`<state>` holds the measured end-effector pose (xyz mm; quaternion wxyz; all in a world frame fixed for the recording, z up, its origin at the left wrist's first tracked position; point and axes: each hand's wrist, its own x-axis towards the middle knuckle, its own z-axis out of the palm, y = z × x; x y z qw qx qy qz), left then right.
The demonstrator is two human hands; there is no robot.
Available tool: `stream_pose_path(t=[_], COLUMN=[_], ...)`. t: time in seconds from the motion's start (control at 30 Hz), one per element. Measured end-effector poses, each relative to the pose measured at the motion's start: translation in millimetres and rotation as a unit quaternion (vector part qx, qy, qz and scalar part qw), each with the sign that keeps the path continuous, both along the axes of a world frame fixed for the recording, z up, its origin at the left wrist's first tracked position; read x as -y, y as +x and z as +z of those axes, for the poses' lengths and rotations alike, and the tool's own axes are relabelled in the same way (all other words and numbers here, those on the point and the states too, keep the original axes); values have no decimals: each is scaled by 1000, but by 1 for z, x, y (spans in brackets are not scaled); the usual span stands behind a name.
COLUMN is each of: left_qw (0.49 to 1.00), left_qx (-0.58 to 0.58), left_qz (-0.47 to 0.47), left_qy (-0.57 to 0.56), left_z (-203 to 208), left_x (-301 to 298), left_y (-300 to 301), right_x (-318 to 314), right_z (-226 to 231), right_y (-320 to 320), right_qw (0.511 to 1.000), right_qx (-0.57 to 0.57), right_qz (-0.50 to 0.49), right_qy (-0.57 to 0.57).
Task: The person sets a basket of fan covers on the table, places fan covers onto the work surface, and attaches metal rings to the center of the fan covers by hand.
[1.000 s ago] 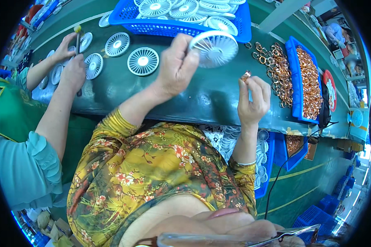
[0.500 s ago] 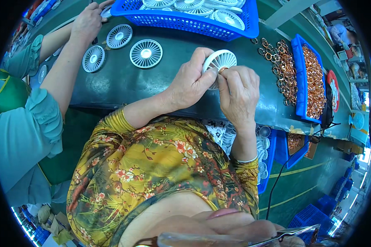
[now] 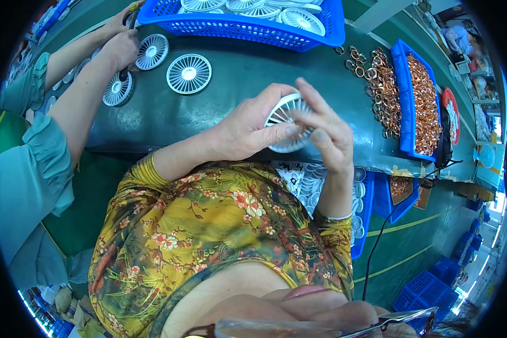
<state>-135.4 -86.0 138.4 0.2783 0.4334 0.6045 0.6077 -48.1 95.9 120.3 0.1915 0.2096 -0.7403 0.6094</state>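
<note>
My left hand [image 3: 248,127] grips a white spoked plastic wheel [image 3: 280,114] by its rim, thumb across the front, above the table's near edge. The wheel is tilted. At its right side is my right hand [image 3: 333,138], with fingers apart and the index finger raised; the other fingers reach over the wheel's hub. Those fingers hide the hub, so I cannot see whether a ring is on it. Two more white wheels, a nearer one [image 3: 189,74] and a farther one [image 3: 152,52], lie flat to the left of my hands.
A blue basket [image 3: 248,35] full of white wheels stands at the back. To the right are loose copper rings [image 3: 384,93] and a blue tray [image 3: 404,101] of rings. At left, a co-worker's hands [image 3: 120,49] hold a tool against a wheel [image 3: 117,92]. Below the table edge is a blue bin [image 3: 368,217].
My right hand has gone from pinching a copper ring at the hub to spread fingers over it. The wheel has come lower and tilted differently. The co-worker's hand has moved onto a wheel.
</note>
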Motion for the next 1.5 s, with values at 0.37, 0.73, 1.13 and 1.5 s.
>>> stream_pose_path(t=[0.37,0.73,1.13,1.5], left_qw=[686,672,756,981], left_qx=[-557,-697,-628,-68], left_qz=[323,229,98,168], left_qy=[-338,-98,-157,64], left_z=[-47,33,39,-9], left_x=[42,-71,-92,-38], left_y=[-41,-123,-167,-28], right_x=[-111,-67,-70,-1], right_z=[-66,-55,-63,-3], right_y=[-61,-40,-29,1], right_qw=[687,707,886,832], right_qx=[231,261,95,-241], right_qz=[-536,-489,-445,-429], right_qy=[433,439,86,257])
